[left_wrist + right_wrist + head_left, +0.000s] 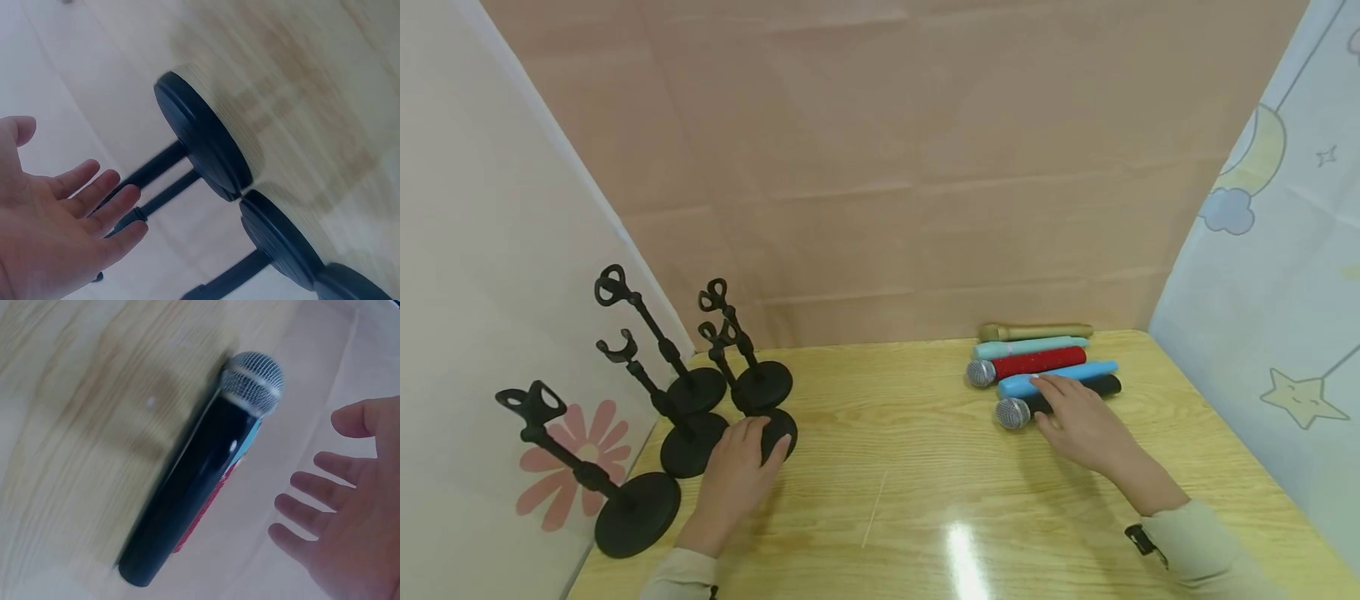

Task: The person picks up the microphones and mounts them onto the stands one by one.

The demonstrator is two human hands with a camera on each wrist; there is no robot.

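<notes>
My left hand (741,471), fingers loosely extended, is over the black microphone stand (784,435) nearest the middle of the table and hides part of it. In the left wrist view that hand (59,222) has its fingers spread beside the stand's upright, apart from the round base (200,134), and holds nothing. On the other side, my right hand (1086,429) hovers above a black microphone (1103,385) with a silver mesh head. The right wrist view shows a gap between the relaxed fingers of this hand (350,519) and the black microphone (187,494).
Several other black stands (638,517) stand at the left. Beyond the black microphone lie a blue microphone (1097,370), a red one (1041,361), a pale teal one (1033,347) and a gold one (1037,332). Papered walls (910,183) border the wooden table (887,400).
</notes>
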